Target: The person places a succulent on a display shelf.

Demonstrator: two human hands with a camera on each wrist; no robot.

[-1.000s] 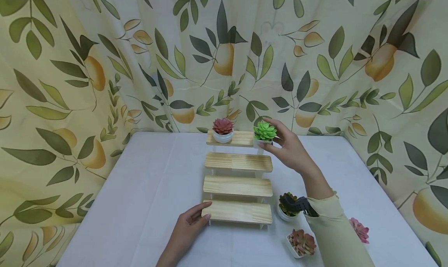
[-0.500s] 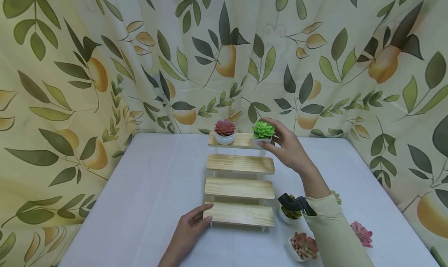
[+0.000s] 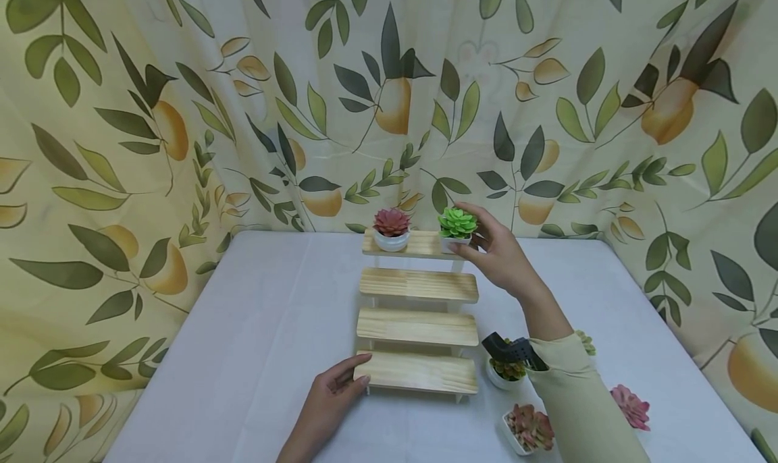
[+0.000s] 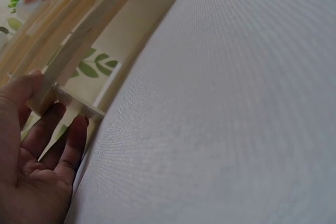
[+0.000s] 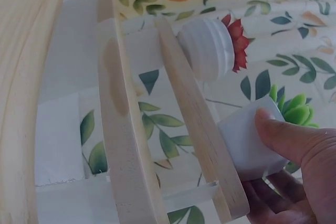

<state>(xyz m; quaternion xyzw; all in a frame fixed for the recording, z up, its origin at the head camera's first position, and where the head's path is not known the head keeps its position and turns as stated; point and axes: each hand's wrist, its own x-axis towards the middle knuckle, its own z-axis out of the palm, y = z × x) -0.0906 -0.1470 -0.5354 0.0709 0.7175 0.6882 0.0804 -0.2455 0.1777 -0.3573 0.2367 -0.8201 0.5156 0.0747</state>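
Observation:
A tiered wooden shelf stand with pale boards stands on the white-covered table. On its top board's left sits a red succulent in a round white pot. At that board's right end, my right hand grips a bright green succulent by its white pot, thumb on the near side. In the right wrist view the pot's base meets the board. My left hand holds the left end of the lowest board; the left wrist view shows its thumb on the board and fingers below.
Right of the stand are a dark green succulent, partly hidden by a black wrist strap, and a reddish succulent in a white pot. A pink succulent lies beyond the right sleeve. A leaf-print curtain hangs behind.
The view has shifted slightly. The green succulent has moved a touch left along the top board with my right hand. My left hand stays on the lowest board.

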